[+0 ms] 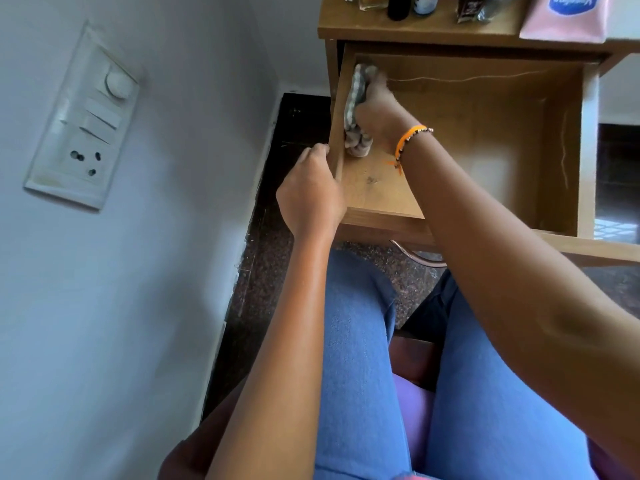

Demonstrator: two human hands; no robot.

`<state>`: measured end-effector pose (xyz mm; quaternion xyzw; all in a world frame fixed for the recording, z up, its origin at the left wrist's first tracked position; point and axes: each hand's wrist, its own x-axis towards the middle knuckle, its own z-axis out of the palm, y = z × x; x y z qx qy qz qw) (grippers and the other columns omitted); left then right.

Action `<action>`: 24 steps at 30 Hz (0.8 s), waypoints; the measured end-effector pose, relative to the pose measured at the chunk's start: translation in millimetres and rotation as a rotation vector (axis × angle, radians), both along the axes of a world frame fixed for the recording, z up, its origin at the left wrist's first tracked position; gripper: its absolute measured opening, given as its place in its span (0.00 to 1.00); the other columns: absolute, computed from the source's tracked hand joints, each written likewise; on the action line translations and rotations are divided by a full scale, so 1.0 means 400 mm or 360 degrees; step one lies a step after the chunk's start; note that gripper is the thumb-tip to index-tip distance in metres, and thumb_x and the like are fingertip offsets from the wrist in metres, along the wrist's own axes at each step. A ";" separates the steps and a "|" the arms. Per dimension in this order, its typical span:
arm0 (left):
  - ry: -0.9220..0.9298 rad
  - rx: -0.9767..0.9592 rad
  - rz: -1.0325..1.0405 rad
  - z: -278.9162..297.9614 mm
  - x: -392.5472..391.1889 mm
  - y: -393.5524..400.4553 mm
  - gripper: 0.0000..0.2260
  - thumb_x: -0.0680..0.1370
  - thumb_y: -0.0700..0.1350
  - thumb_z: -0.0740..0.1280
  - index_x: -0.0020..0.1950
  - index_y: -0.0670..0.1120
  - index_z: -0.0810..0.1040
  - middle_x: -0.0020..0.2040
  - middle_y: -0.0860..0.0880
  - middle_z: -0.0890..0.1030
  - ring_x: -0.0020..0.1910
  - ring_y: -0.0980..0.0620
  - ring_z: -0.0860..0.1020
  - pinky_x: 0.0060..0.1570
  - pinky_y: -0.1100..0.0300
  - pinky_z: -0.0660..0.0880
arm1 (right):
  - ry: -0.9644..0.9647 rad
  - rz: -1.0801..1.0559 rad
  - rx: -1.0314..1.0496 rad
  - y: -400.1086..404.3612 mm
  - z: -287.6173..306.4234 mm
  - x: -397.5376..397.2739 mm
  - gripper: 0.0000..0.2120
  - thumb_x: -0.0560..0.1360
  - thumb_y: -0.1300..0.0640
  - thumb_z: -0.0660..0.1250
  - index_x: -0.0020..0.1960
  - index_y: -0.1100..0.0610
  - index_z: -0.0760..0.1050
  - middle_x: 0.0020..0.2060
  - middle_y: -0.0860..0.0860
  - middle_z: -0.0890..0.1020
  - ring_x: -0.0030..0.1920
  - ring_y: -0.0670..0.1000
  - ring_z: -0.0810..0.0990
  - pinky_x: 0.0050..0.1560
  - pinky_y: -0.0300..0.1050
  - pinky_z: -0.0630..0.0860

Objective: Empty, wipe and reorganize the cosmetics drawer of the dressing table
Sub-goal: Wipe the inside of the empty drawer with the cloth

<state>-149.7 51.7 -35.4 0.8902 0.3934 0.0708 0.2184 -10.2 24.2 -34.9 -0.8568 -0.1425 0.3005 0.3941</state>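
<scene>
Inside the pulled-out wooden drawer (467, 140), against its left wall: a grey-and-white cloth (356, 109), bunched and pressed flat to the wall by the right hand (377, 112). Fingers of that hand curled around the cloth, gripping it; exact fingertip placement hidden behind the fabric and blurred. On the right wrist, an orange thread band with a beaded bracelet (412, 135). Rest of the drawer bottom bare wood, with a thin pale scratch line running across the back wall.

On the outer side of the same left wall: the left hand (311, 188), fingers (317, 150) hooked over the top edge of the wall, clasping it near the front corner. Below the drawer front, a curved metal handle (415, 256), partly covered by the right forearm.

Above, on the dressing-table top (415, 27): a row of bottles and small containers (408, 5), cut off by the frame edge, and a pink Vaseline pack (564, 15) at the right.

At the left, on the pale wall: a white switch plate (83, 123) with 1 round dial, several rocker switches and 1 socket. Underfoot, dark speckled stone floor (266, 265). In the foreground, 2 knees in blue jeans (356, 341), tucked just beneath the drawer front.
</scene>
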 end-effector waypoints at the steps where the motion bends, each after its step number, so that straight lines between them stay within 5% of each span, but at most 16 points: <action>1: 0.0006 0.0003 -0.0004 -0.001 0.000 -0.001 0.23 0.74 0.33 0.57 0.67 0.50 0.72 0.64 0.53 0.77 0.58 0.48 0.77 0.45 0.58 0.70 | -0.0019 0.0128 -0.0112 -0.011 -0.005 -0.012 0.28 0.77 0.66 0.56 0.74 0.61 0.50 0.68 0.61 0.67 0.66 0.59 0.70 0.62 0.47 0.69; 5: 0.0043 -0.0009 -0.0019 0.002 0.003 -0.005 0.20 0.73 0.34 0.59 0.63 0.49 0.73 0.61 0.52 0.78 0.55 0.48 0.78 0.41 0.58 0.68 | -0.0088 0.0581 -0.0457 -0.061 -0.024 -0.073 0.28 0.75 0.64 0.61 0.72 0.64 0.54 0.62 0.63 0.72 0.53 0.59 0.74 0.52 0.48 0.71; 9: 0.0070 0.0025 -0.0016 0.002 0.004 -0.005 0.22 0.74 0.34 0.59 0.66 0.49 0.72 0.64 0.53 0.76 0.56 0.47 0.78 0.44 0.58 0.68 | 0.0157 0.0810 -0.0387 -0.108 -0.025 -0.066 0.20 0.73 0.68 0.57 0.64 0.59 0.67 0.56 0.60 0.77 0.51 0.57 0.78 0.50 0.53 0.79; 12: 0.0100 0.0039 -0.0028 0.002 0.010 -0.004 0.21 0.75 0.34 0.58 0.65 0.49 0.72 0.64 0.52 0.76 0.56 0.46 0.77 0.44 0.57 0.68 | 0.0286 0.0748 -0.0325 -0.129 -0.010 -0.047 0.14 0.72 0.67 0.58 0.49 0.54 0.76 0.44 0.59 0.79 0.40 0.55 0.76 0.36 0.44 0.74; 15: 0.0122 0.0120 -0.0035 -0.002 0.015 -0.004 0.21 0.75 0.34 0.57 0.66 0.48 0.71 0.64 0.49 0.75 0.58 0.45 0.76 0.48 0.55 0.69 | 0.0165 0.0280 -0.0161 -0.158 0.002 -0.023 0.11 0.70 0.66 0.59 0.44 0.56 0.78 0.33 0.54 0.76 0.29 0.51 0.72 0.24 0.35 0.66; 17: 0.0086 0.0214 -0.0062 -0.006 0.029 -0.017 0.22 0.75 0.34 0.58 0.67 0.47 0.70 0.66 0.48 0.72 0.61 0.45 0.73 0.61 0.53 0.67 | -0.0144 -0.0091 -0.0036 -0.172 0.000 0.006 0.11 0.70 0.64 0.60 0.50 0.57 0.77 0.38 0.54 0.78 0.34 0.51 0.75 0.26 0.36 0.70; 19: 0.0008 0.0244 -0.0151 -0.004 0.054 -0.050 0.23 0.74 0.34 0.59 0.69 0.45 0.69 0.67 0.48 0.70 0.64 0.46 0.71 0.70 0.48 0.60 | -0.0800 -0.0173 -0.0158 -0.173 -0.002 0.033 0.13 0.74 0.59 0.60 0.57 0.60 0.73 0.53 0.57 0.78 0.49 0.57 0.76 0.44 0.45 0.73; 21: 0.0033 0.0227 -0.0269 -0.001 0.074 -0.094 0.25 0.74 0.35 0.59 0.71 0.44 0.66 0.69 0.47 0.68 0.69 0.47 0.67 0.74 0.46 0.53 | -0.1405 0.0129 -0.0329 -0.159 -0.012 0.059 0.16 0.75 0.59 0.57 0.61 0.60 0.71 0.59 0.59 0.75 0.56 0.61 0.73 0.52 0.53 0.69; 24: 0.0071 0.0282 -0.0303 -0.017 0.074 -0.126 0.23 0.75 0.37 0.58 0.71 0.44 0.67 0.70 0.47 0.69 0.72 0.47 0.64 0.74 0.47 0.50 | -0.1897 0.0961 -0.0634 -0.142 -0.049 0.101 0.16 0.74 0.60 0.53 0.57 0.57 0.74 0.59 0.57 0.76 0.55 0.61 0.76 0.50 0.52 0.73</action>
